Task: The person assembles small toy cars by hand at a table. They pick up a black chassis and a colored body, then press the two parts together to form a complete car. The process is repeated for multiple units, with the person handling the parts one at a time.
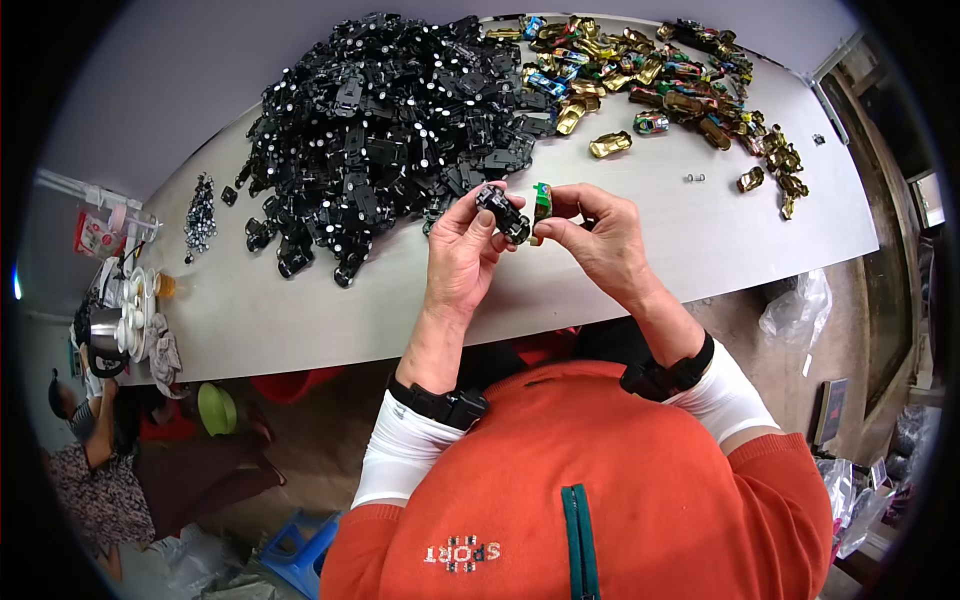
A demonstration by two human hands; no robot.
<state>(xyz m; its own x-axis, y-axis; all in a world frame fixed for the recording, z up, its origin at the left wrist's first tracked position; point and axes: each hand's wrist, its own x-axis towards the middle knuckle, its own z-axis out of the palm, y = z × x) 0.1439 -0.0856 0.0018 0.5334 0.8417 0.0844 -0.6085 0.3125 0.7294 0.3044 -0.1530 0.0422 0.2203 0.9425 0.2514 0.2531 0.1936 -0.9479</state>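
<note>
Between the thumb and fingers of my left hand (pixel 462 248) is a black toy car chassis (pixel 503 214), tilted. Close beside it, my right hand (pixel 603 238) pinches a small green toy car body (pixel 542 203), held upright; part of it is hidden by the fingers. The two pieces almost meet above the table's near half. Beyond my left hand rises a big heap of black toy car chassis (pixel 375 130). Gold and coloured toy car bodies (pixel 650 70) lie scattered at the far right, with one gold car body (pixel 610 145) apart from the others.
The pale table (pixel 700 240) has a curved far edge. Small silvery parts (pixel 200 220) are piled at the left, and a tiny clear part (pixel 694 178) lies at the right. Dishes and a pot (pixel 107 340) stand at the left end, near another person (pixel 110 470).
</note>
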